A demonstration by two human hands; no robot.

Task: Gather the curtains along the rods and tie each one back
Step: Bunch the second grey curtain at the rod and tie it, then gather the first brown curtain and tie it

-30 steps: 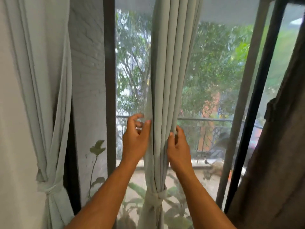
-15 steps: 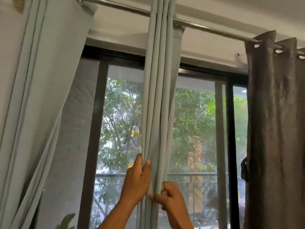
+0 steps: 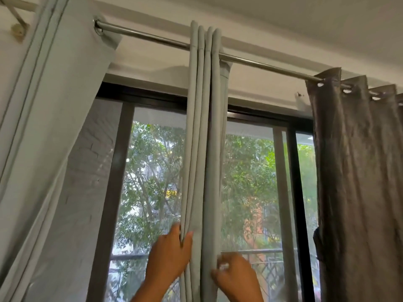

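From the head view, our forearms are cut off by the lower edge of the frame, so only the hands and wrists show. Our right hand (image 3: pixel 236 277) at lower centre is blurred; its fingers curl against the right edge of the gathered curtain (image 3: pixel 204 149), and we take its grip as pinching a fold, though the fingertips are hard to make out. Our left hand (image 3: pixel 171 256) sits just left of it, thumb and fingers wrapped round the left folds, a firm grip on the cloth. The bottom of this curtain runs out of frame, so any tie on it is hidden.

The gathered curtain hangs at the centre of the frame, bunched into narrow pale grey-green pleats on the metal rod (image 3: pixel 152 39), which slants from upper left down to the right. A second pale curtain (image 3: pixel 54 127) fills the left side, drawn off toward the lower left and cut by the frame edge. A dark grey curtain (image 3: pixel 359 182) with eyelets hangs at the right, partly out of frame.

Behind the cloth stands a dark-framed window (image 3: pixel 298 192) with mesh, green trees and a railing beyond it. A white brick wall shows at left through the glass, and a white ceiling (image 3: pixel 283 22) spans the top.
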